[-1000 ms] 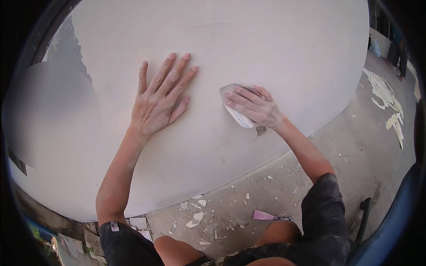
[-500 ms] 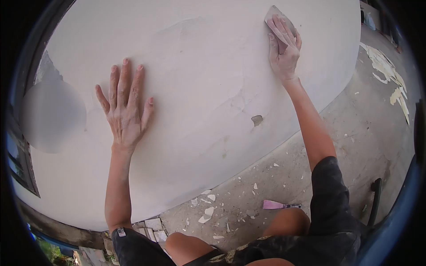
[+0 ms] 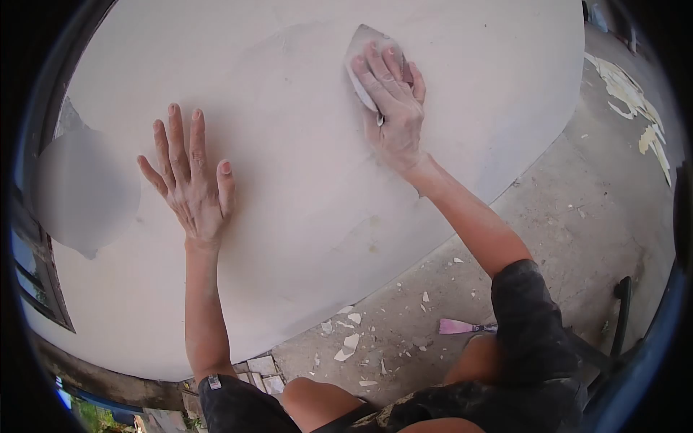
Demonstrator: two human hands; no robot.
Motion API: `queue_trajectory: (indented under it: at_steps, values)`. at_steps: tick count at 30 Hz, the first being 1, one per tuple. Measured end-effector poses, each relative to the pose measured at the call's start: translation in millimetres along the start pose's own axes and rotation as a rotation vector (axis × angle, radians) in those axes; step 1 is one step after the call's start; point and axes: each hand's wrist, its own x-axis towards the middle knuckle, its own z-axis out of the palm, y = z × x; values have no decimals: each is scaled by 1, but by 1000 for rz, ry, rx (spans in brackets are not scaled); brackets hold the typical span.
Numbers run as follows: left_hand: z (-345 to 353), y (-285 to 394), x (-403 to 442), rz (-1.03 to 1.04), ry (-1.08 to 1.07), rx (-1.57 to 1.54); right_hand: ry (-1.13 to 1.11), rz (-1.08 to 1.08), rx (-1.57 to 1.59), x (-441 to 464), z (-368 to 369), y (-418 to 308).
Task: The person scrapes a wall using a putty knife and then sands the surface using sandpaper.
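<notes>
A large off-white wall [image 3: 310, 173] fills most of the view. My right hand [image 3: 397, 108], dusted with pale powder, presses a grey, pointed piece of sandpaper [image 3: 366, 40] against its upper part. The fingers lie over the sandpaper, hiding much of it, and one edge curls up beside the thumb. On the left, my left hand [image 3: 193, 180] is spread out at the wall with nothing in it. The thumb stands apart from the fingers; whether the palm fully touches the surface I cannot tell.
A pink-bladed scraper [image 3: 458, 327] lies on the concrete floor [image 3: 556, 238] by my knee. White flakes [image 3: 347, 348] are scattered below the wall, and larger peeled strips [image 3: 626, 97] lie at the right. A dark window frame [image 3: 43, 289] borders the left.
My right hand has slid left along the wall with the sandpaper. My left hand, still spread, shows slightly farther left, and the view has shifted a little.
</notes>
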Motion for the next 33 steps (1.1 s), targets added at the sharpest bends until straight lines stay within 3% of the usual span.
queue_trajectory:
  at_steps: [5, 8, 10, 12, 13, 16, 19, 21, 22, 24, 26, 27, 31, 32, 33]
  values:
    - [-4, -13, -12, -11, 40, -36, -307, -458, -60, -2, -28, 46]
    - [-11, -26, -40, -33, -31, 72, -182, -90, -49, 9, -30, 83]
    - [-7, -24, -51, -106, 85, 11, -64, 220, -72, -1, -17, 63]
    - [-7, -20, -51, -197, 180, -30, -66, 142, -41, -25, -4, -3]
    - [-8, -19, -51, -239, 209, -11, -134, -82, -4, -44, -6, -46]
    - [-9, -22, -64, -368, 243, 26, -569, -618, 372, -40, -25, -32]
    - [-19, -30, -101, -449, 268, 52, -258, -371, -44, 6, -32, 72]
    - [-23, -41, -135, -563, 260, 83, -95, 295, 2, 14, -35, 96]
    - [-23, -46, -149, -632, 284, 78, -55, 775, 56, 22, -30, 81]
    - [-26, -50, -163, -714, 346, 68, -127, 678, -103, 17, -9, 15]
    - [-19, -47, -165, -755, 409, 42, -94, 172, -11, -19, 16, -69]
    - [-20, -44, -169, -768, 404, 47, -184, -48, 59, -37, 17, -100]
    - [-10, -47, -182, -782, 410, 15, -461, -574, 128, -12, 7, -49]
    - [-11, -45, -185, -776, 411, 2, -290, -423, -61, 11, 6, -17]
    - [-6, -46, -190, -751, 390, -9, -247, -55, -58, 20, 15, 1]
